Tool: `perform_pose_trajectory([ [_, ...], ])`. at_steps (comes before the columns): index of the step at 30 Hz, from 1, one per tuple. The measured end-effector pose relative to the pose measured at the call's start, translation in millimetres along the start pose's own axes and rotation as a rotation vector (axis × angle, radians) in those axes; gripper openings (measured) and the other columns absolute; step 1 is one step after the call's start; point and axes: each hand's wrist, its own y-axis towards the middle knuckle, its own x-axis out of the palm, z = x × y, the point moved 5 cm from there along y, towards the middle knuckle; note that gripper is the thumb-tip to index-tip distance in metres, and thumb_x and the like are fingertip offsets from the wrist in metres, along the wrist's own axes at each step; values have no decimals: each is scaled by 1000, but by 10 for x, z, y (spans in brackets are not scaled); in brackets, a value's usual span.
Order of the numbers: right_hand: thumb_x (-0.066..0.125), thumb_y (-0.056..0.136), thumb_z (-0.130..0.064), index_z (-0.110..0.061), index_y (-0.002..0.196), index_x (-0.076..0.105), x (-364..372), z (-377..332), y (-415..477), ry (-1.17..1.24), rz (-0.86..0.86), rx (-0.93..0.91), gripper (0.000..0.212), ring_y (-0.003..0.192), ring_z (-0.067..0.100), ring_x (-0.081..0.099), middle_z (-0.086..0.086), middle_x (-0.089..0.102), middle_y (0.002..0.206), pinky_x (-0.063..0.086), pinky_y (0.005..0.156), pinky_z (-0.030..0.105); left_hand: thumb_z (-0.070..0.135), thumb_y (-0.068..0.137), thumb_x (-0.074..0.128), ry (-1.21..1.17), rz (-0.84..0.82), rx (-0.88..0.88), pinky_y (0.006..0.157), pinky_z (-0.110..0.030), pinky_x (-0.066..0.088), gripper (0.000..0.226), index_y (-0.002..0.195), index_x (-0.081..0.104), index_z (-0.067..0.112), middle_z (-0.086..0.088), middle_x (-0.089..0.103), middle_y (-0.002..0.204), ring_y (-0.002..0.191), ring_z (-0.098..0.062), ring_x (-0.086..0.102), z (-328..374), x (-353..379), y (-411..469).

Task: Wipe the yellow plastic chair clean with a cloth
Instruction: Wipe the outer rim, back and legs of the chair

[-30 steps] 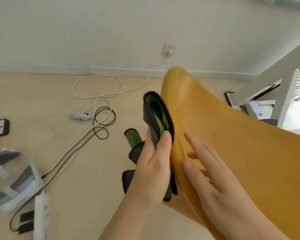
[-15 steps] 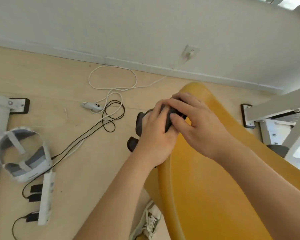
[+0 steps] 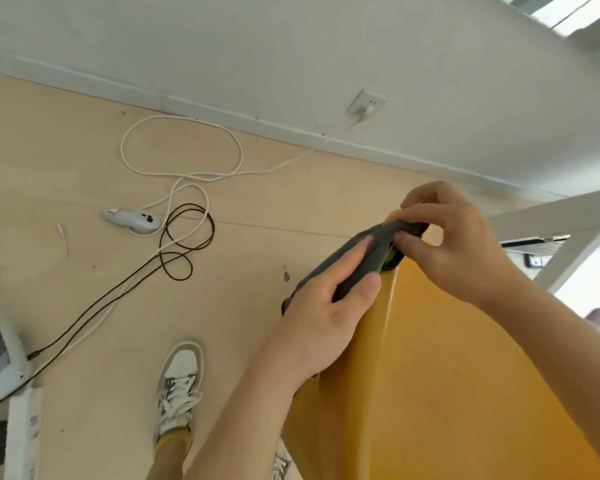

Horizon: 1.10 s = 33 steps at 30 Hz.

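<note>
In the head view, the yellow plastic chair (image 3: pixel 447 375) fills the lower right of the frame, its top edge reaching right of centre. The dark cloth (image 3: pixel 364 258) drapes over that edge. The left hand (image 3: pixel 323 323) clamps its lower part; the right hand (image 3: pixel 454 244) pinches its upper end. The cloth looks soft and light, best bunched; the chair seems stiff, smooth and possibly slippery.

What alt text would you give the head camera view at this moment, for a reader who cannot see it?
Both hands grip a dark grey cloth folded over the top edge of a yellow plastic chair: left hand lower, right hand at the top. Beyond, a wooden floor holds white and black cables, and a sneaker.
</note>
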Motion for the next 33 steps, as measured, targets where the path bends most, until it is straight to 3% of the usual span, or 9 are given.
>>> perform_pose_trajectory([
  [3,53,95,-14,-32,86,68,131,216,131,333,-76,388,25,88,-14,54,-16,61,95,40,80,7,61,93,41,-34,-89,-61,113,-38,31,41,134,38,60,28,43,141,132,0,38,14,46,635],
  [6,47,99,-34,-37,90,67,283,481,187,409,-77,544,22,72,-17,56,-27,66,74,40,66,2,54,97,38,-87,-98,-112,111,-38,35,36,130,50,51,20,53,135,125,-3,47,32,67,1058],
  [11,59,89,-48,-36,137,49,319,594,247,371,-160,657,51,116,5,45,-14,51,126,35,96,25,44,101,34,-25,-93,-158,110,-22,27,38,133,35,64,36,41,137,126,13,35,29,-25,690],
  [15,56,88,-55,-42,147,32,368,556,202,437,-176,704,65,140,13,32,-9,34,153,30,103,31,22,102,37,-58,-129,-166,92,5,29,44,123,37,61,53,44,114,109,37,31,59,-165,3],
  [18,62,87,-50,-33,152,24,414,501,228,332,-162,684,76,144,17,27,-5,29,157,29,109,36,39,99,46,-35,-151,-88,104,0,21,38,124,40,68,48,34,135,127,27,22,101,-101,-188],
  [22,62,92,-36,-21,151,31,405,473,220,370,-70,674,68,141,18,32,0,36,154,30,109,31,61,94,34,18,-191,-151,105,-16,22,32,119,22,78,46,29,134,129,17,24,96,66,253],
  [26,45,99,-45,-19,148,39,402,456,86,495,-46,670,56,139,15,37,-3,42,151,30,116,40,60,97,25,-26,-152,-261,115,-40,24,49,145,19,53,17,28,154,140,-11,28,-48,70,874],
  [29,39,99,-47,-10,149,31,443,309,89,340,-130,567,63,137,20,36,4,36,150,27,109,27,59,97,24,35,-115,-247,116,-42,26,48,144,23,53,21,34,151,138,-5,30,-49,55,681],
  [33,34,99,-54,-12,155,12,508,239,47,201,-235,540,74,147,26,18,9,9,162,19,119,39,59,97,28,-19,-49,-240,116,-30,25,44,141,25,58,44,37,131,130,11,31,-30,66,-169],
])
